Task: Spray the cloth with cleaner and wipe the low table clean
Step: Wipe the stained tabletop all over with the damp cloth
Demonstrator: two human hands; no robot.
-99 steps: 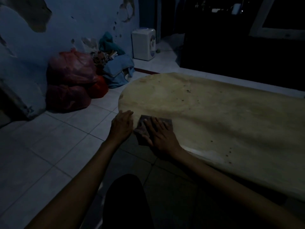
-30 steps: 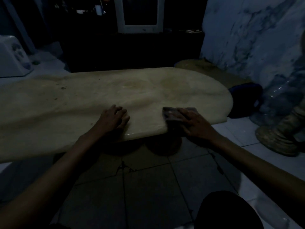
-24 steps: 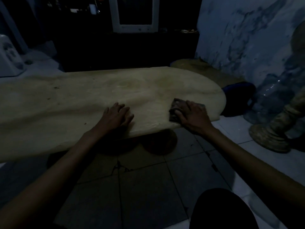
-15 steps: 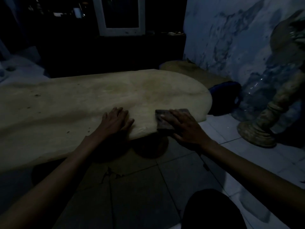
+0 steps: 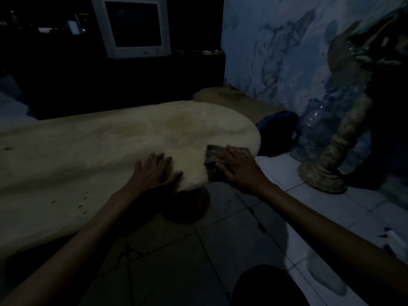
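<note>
Right hand [image 5: 237,167] flat, fingers extended, pressing cloth [image 5: 210,161] on near rim of worktop [image 5: 110,146], shifted slightly back toward rounded end since half-second ago. Left hand [image 5: 154,171] still flat, bracing, holding nothing. Wiping continues; dark specks remain left.

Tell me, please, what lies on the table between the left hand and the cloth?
Nothing: in the head view only bare tabletop lies between the left hand and the cloth under the right hand.
</note>
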